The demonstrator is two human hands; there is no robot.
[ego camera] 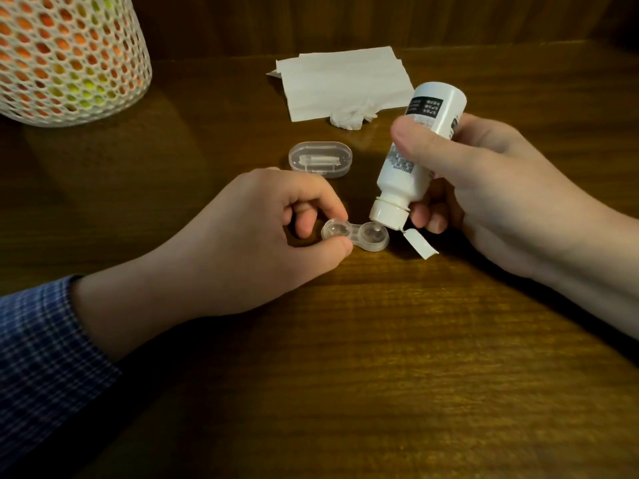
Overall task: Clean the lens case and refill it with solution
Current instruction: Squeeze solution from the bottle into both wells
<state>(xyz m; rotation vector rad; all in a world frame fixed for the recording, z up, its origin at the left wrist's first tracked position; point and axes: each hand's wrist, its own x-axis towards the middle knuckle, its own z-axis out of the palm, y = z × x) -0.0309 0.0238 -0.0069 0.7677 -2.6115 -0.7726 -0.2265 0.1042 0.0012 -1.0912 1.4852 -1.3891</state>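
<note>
Clear plastic two-well lens case [356, 236] lies flat on the dark brown wood-grain surface [345, 357], both wells uncapped. Left well partly hidden under the left hand [249, 236], whose thumb and forefinger pinch its rim; other fingers curled under, hard to see. Liquid level in either well can't be made out.

Right hand [491, 188] grips a small white plastic solution bottle [415, 157], tipped nozzle-down, tip right over the right well, touching or just above it, can't tell which. Thumb lies across the bottle front and covers part of the black-and-white label; print is too small to read. White flip cap [420, 245] hangs open off the nozzle collar, just beside the case.

Behind the left hand sits an oval clear plastic box [321, 159], glossy, something pale inside, unclear what. Further back, flat white paper tissues [342, 81] stacked slightly askew, with a crumpled white tissue wad [349, 117] at their near edge.

Top left: rounded white mesh-covered object [69, 57], honeycomb holes, orange and yellow-green showing through, cut off by the frame so its full shape is unknown. Blue checked fabric sleeve [45, 357] on the left arm, cropped at the edge; right forearm bare. Surface is polished, faint reflections; dark wood panel wall [345, 22] behind, dim warm light.
</note>
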